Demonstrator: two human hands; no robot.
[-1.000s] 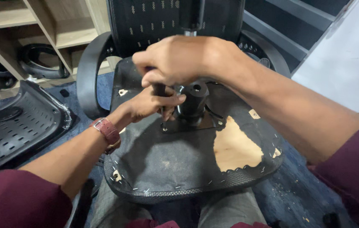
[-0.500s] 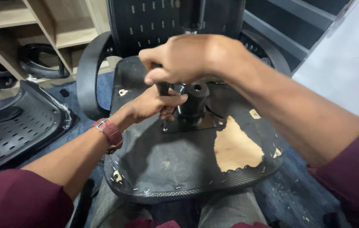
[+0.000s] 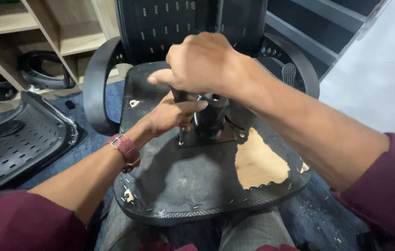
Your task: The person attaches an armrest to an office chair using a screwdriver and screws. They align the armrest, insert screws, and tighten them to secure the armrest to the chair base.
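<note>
An office chair lies overturned on my lap, the underside of its seat (image 3: 183,181) facing up, black fabric torn to bare wood (image 3: 257,162). A black metal mechanism (image 3: 211,118) on a square plate is fixed at the seat's middle. My right hand (image 3: 202,62) is closed over the top of a dark tool handle (image 3: 179,96) standing upright above the plate. My left hand (image 3: 172,116), a red strap on its wrist, holds the tool's shaft low down next to the mechanism. A screw (image 3: 180,142) sits in the plate's near corner.
The chair's curved black armrests (image 3: 97,88) and mesh backrest (image 3: 183,23) rise behind the seat. A loose perforated black seat shell (image 3: 16,139) lies on the blue carpet at left. Wooden shelves (image 3: 30,28) stand at the back left, a black ring part beneath them.
My right hand has shifted slightly on top of the tool handle, turning a little. The left hand stays by the mechanism. The view has moved a bit.
</note>
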